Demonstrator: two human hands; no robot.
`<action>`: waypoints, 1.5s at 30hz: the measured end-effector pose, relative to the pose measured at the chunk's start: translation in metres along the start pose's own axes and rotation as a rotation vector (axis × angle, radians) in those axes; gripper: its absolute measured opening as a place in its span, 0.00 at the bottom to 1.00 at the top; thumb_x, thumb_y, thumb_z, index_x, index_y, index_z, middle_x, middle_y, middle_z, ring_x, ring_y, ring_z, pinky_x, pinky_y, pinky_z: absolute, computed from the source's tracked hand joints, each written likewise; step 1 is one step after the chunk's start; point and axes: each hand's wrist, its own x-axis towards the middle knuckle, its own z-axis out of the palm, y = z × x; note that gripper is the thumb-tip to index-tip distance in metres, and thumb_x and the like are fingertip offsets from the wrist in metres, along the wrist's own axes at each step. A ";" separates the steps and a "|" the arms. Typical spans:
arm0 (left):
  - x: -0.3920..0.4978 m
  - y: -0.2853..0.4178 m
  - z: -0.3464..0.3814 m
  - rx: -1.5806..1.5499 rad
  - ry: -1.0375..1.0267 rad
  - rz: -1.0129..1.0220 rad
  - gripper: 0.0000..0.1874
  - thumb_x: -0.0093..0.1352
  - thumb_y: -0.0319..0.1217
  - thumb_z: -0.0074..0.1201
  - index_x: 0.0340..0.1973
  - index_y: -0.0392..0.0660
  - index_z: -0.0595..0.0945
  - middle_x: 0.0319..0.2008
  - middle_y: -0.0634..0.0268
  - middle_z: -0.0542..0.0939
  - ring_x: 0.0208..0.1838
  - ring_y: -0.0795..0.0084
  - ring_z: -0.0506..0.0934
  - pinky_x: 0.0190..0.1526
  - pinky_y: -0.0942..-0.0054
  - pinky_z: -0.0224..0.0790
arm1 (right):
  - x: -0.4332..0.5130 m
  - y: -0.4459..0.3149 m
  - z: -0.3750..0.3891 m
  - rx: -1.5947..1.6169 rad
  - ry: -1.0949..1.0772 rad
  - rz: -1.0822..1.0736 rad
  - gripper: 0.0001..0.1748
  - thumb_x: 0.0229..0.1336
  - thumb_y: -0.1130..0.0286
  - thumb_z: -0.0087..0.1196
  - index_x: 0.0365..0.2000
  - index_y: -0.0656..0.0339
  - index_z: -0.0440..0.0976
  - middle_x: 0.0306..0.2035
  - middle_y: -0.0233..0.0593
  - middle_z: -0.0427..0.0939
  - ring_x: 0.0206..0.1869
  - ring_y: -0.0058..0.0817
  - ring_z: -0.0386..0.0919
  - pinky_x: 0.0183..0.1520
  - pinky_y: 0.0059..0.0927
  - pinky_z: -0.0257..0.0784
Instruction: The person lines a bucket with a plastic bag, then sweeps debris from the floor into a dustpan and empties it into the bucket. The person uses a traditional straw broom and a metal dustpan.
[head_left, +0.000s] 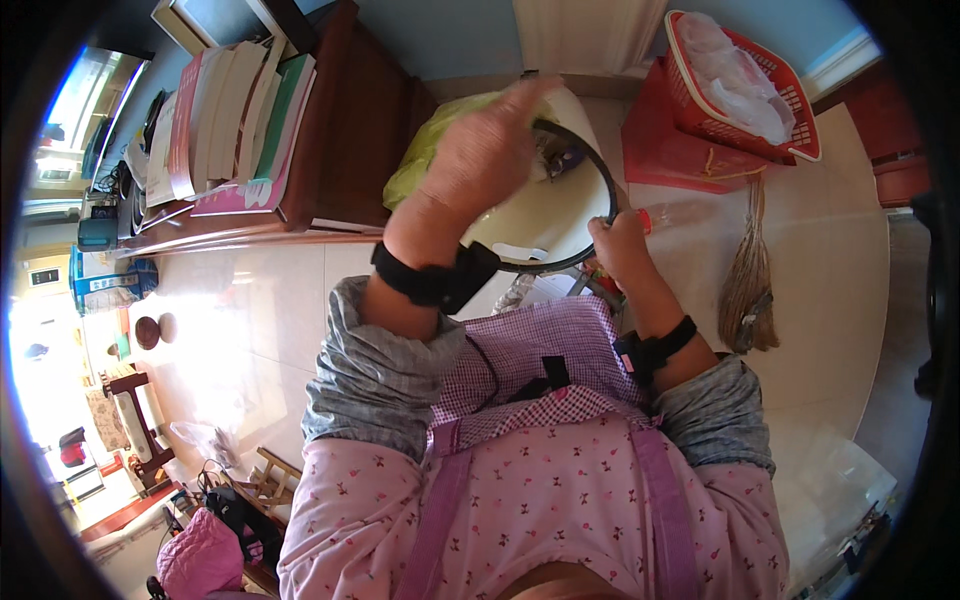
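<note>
A black ring-shaped rim lies before me, around the mouth of what looks like a pale bin. My right hand grips this rim at its near right side, thumb inside. Over the far left part of the opening is my left hand, blurred, with a finger stretched away from me. Its other fingers are hidden, so I cannot tell whether it holds anything. Some dark and purplish matter shows inside the mouth. Beside the bin, partly behind my left hand, bulges a yellow-green plastic bag.
A wooden cabinet with stacked books stands left. At right are a red basket holding white plastic bags, a red paper bag, a clear bottle with a red cap and a straw hand broom.
</note>
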 end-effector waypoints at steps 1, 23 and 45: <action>-0.006 0.009 0.007 0.098 -0.074 0.002 0.29 0.61 0.19 0.45 0.59 0.51 0.71 0.48 0.52 0.79 0.42 0.48 0.80 0.41 0.58 0.74 | 0.000 0.002 0.002 -0.069 -0.032 0.038 0.35 0.50 0.78 0.49 0.61 0.58 0.60 0.39 0.61 0.78 0.43 0.56 0.78 0.44 0.44 0.75; -0.099 -0.017 -0.026 0.501 -0.071 0.070 0.06 0.59 0.24 0.52 0.32 0.47 0.77 0.26 0.65 0.76 0.34 0.62 0.78 0.35 0.62 0.72 | 0.013 -0.015 -0.042 0.835 -0.148 0.273 0.26 0.53 0.78 0.46 0.55 0.70 0.64 0.46 0.48 0.76 0.41 0.38 0.81 0.28 0.39 0.83; -0.130 0.041 0.067 -0.657 -0.277 -0.234 0.10 0.72 0.31 0.49 0.45 0.40 0.76 0.35 0.50 0.78 0.37 0.51 0.77 0.40 0.59 0.70 | -0.002 -0.068 -0.032 0.982 -0.106 0.245 0.18 0.58 0.74 0.51 0.49 0.69 0.69 0.42 0.42 0.79 0.37 0.34 0.82 0.31 0.31 0.82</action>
